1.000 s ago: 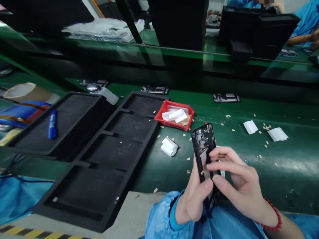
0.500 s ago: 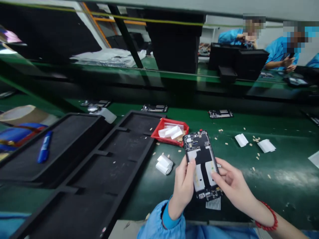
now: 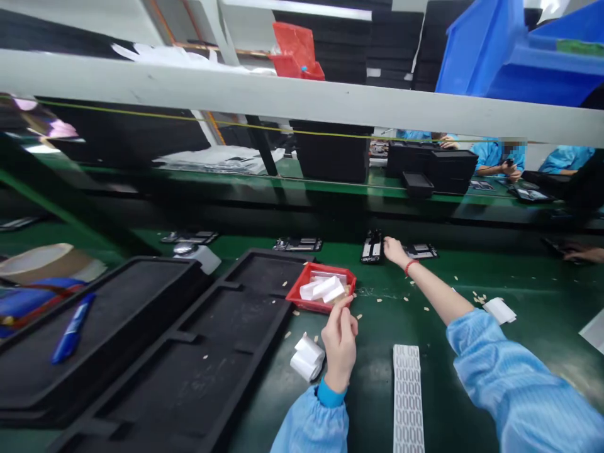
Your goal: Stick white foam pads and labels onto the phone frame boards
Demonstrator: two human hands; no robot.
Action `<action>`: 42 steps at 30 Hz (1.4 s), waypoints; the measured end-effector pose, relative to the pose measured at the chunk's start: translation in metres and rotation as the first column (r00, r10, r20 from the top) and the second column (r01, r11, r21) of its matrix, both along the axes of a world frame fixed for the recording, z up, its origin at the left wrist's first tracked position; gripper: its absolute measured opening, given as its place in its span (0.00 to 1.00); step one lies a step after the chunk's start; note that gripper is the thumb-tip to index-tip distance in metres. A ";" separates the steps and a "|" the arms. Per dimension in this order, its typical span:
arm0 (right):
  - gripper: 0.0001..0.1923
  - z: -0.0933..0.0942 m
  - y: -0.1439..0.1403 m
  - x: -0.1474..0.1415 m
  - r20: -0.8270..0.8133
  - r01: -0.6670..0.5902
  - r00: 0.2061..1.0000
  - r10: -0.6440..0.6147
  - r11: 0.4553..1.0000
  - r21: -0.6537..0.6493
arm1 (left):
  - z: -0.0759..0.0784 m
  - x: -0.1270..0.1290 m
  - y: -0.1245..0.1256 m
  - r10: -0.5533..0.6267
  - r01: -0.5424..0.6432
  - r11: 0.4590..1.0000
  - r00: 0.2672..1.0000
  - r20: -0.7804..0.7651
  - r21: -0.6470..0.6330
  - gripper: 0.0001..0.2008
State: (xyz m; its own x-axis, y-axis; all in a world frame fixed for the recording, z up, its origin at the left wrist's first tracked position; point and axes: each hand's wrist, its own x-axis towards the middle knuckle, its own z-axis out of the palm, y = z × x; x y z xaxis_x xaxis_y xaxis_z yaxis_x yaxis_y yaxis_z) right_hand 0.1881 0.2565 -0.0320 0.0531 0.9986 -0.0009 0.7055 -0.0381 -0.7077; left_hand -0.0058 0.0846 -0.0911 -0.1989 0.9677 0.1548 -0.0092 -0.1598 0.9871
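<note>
At the far side of the green bench, my right hand (image 3: pixel 396 251) has its fingers at the right edge of an opened phone with bare inner parts (image 3: pixel 372 246). The contact is small in view, but the fingers look closed on that edge. My left hand (image 3: pixel 340 343) is raised in front of a red bin (image 3: pixel 292 293), thumb and fingers pinched together. Whatever is between those fingertips, if anything, is too small to make out. White folded papers and small tan bits lie in the bin. Between my arms lies a printed label strip (image 3: pixel 408 396).
A black compartment tray (image 3: pixel 221 340) and a black box with a blue marker (image 3: pixel 73 330) lie left. Other opened phones (image 3: pixel 298 244) (image 3: pixel 421 251) line the back. White paper (image 3: pixel 307 358) and tan scraps dot the bench (image 3: pixel 448 277). A grey beam (image 3: pixel 302 100) crosses above; co-workers sit beyond.
The opened phone has gone from both hands in front of me to the back of the bench with my right hand. My left hand has let go of it. The view has tipped upward.
</note>
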 end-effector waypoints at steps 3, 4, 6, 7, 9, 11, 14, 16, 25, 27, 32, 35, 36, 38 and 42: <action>0.19 0.001 0.002 0.047 0.238 -0.046 0.970 0.047 0.999 -0.009 | -0.001 0.000 0.000 -0.001 0.001 1.000 1.000 0.014 -0.003 0.18; 0.19 0.001 0.001 0.063 0.307 -0.064 0.949 0.066 0.998 -0.018 | -0.001 0.001 0.000 -0.009 0.009 1.000 1.000 0.019 -0.007 0.17; 0.19 0.002 -0.001 0.089 0.424 -0.081 0.901 0.093 0.996 -0.048 | -0.001 0.003 -0.001 -0.025 0.025 1.000 0.999 0.025 -0.014 0.16; 0.19 0.001 -0.002 0.099 0.473 -0.077 0.875 0.101 0.995 -0.070 | 0.000 0.004 -0.002 -0.034 0.034 0.999 0.999 0.026 -0.017 0.16; 0.18 -0.001 -0.001 0.111 0.550 -0.051 0.828 0.109 0.991 -0.120 | 0.000 0.006 -0.002 -0.050 0.051 0.998 0.998 0.026 -0.021 0.15; 0.18 -0.005 0.000 0.117 0.604 -0.025 0.788 0.118 0.987 -0.161 | -0.001 0.007 -0.002 -0.058 0.059 0.998 0.998 0.028 -0.022 0.15; 0.19 -0.007 0.001 0.120 0.646 -0.018 0.751 0.138 0.982 -0.189 | -0.002 0.006 0.001 -0.048 0.049 0.999 0.998 0.038 -0.020 0.15; 0.19 -0.002 0.002 0.122 0.651 -0.036 0.744 0.151 0.982 -0.186 | -0.003 0.005 0.002 -0.038 0.039 0.999 0.998 0.048 -0.020 0.15; 0.21 0.024 -0.055 0.082 0.514 -0.142 0.855 0.062 0.983 0.117 | 0.007 0.014 0.002 -0.106 0.111 0.994 0.977 0.183 -0.017 0.19; 0.32 0.009 -0.101 0.052 0.438 -0.169 0.896 0.074 0.969 0.183 | 0.014 0.018 -0.003 -0.120 0.128 0.992 0.968 0.222 -0.019 0.25; 0.43 -0.014 -0.219 -0.009 0.249 -0.201 0.959 0.135 0.945 0.259 | 0.033 0.019 -0.039 -0.173 0.190 0.980 0.956 0.236 -0.052 0.20; 0.34 0.001 -0.247 -0.022 0.040 -0.187 0.982 0.187 0.898 0.399 | 0.045 0.012 -0.064 -0.188 0.192 0.981 0.975 0.121 -0.026 0.16; 0.28 0.009 -0.249 -0.024 -0.020 -0.181 0.977 0.212 0.874 0.452 | 0.048 0.011 -0.070 -0.179 0.179 0.984 0.982 0.068 0.001 0.16; 0.16 0.023 -0.247 -0.028 -0.087 -0.172 0.963 0.254 0.833 0.525 | 0.053 0.010 -0.080 -0.142 0.142 0.987 0.990 0.005 0.077 0.20; 0.05 0.039 -0.244 -0.041 -0.171 -0.148 0.938 0.302 0.794 0.590 | 0.063 0.012 -0.093 -0.016 0.027 0.969 0.999 -0.048 0.245 0.20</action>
